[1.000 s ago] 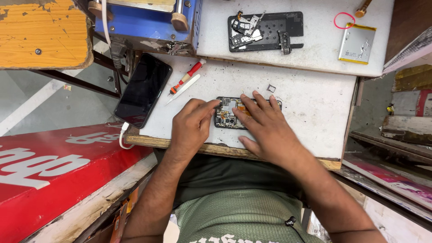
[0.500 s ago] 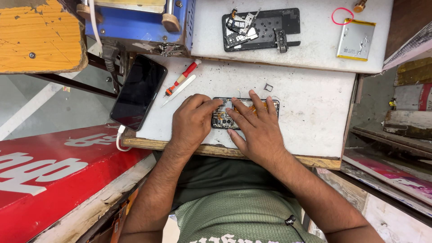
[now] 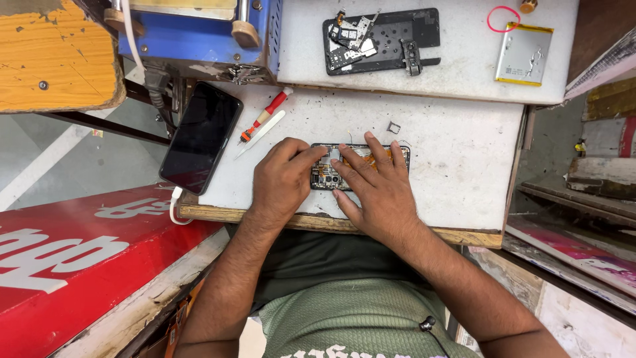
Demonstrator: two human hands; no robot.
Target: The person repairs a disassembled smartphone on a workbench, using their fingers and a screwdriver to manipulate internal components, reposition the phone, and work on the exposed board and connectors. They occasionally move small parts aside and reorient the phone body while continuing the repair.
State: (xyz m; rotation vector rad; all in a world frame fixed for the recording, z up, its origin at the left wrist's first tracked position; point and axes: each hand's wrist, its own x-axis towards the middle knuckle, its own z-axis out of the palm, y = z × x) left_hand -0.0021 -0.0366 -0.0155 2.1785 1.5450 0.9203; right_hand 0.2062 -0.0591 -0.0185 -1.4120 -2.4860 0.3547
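Observation:
An opened phone [image 3: 324,174] with its circuit board showing lies flat on the white worktop [image 3: 450,152]. My left hand [image 3: 281,182] rests on its left end, index finger stretched over the board. My right hand [image 3: 374,189] lies flat across its right part, fingers spread and pressing down. Neither hand lifts the phone off the top.
A red-handled screwdriver [image 3: 265,114] and a white pry tool [image 3: 260,132] lie left of the hands. A black phone [image 3: 201,136] sits at the left edge, cable attached. Behind are a dark tray of parts [image 3: 387,40], a silver battery [image 3: 523,54] and a blue machine [image 3: 199,36].
The view has shifted slightly. Both hands stay on the opened phone; my right fingers have slid a little across its right part.

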